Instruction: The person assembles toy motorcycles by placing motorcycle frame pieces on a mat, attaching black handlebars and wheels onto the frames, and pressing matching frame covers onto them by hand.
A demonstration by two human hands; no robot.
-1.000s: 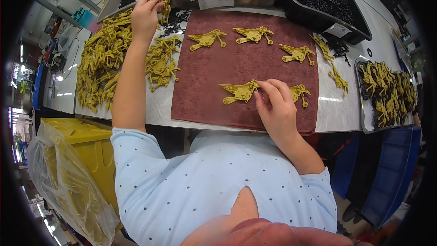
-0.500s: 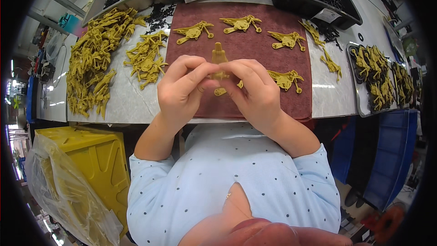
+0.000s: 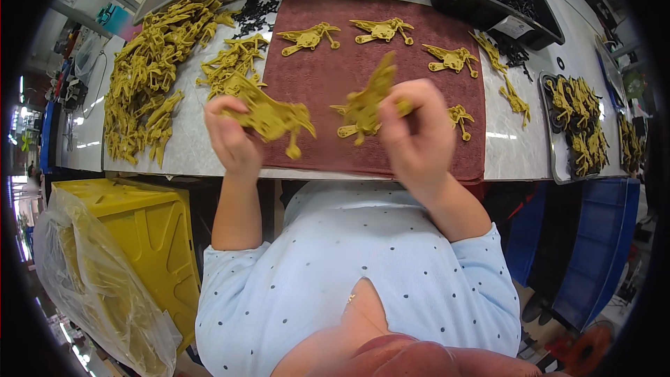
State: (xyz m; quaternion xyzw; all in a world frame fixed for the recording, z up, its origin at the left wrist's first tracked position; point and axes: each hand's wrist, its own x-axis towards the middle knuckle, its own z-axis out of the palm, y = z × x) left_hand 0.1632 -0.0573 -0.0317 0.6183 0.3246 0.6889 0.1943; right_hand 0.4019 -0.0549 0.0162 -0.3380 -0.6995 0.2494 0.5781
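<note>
My left hand pinches a flat yellow plastic part with an angular, bird-like outline, raised over the left edge of the brown-red towel. A similar yellow plastic part, tilted up and blurred, is gripped by the fingers of my right hand above the towel's middle. Below and behind it, partly hidden, other yellow parts lie on the cloth. Along the towel's far side rest more of the same parts, spaced apart and lying flat.
A large heap of yellow parts covers the table's left, with a smaller pile beside it. Dark bins of small black pieces line the back. At right stands a tray of yellow and black parts. A yellow crate is below left.
My hands were together over one upright yellow piece; now they are apart, each with its own yellow part. The left moved left, the right slightly right. The view has shifted a little.
</note>
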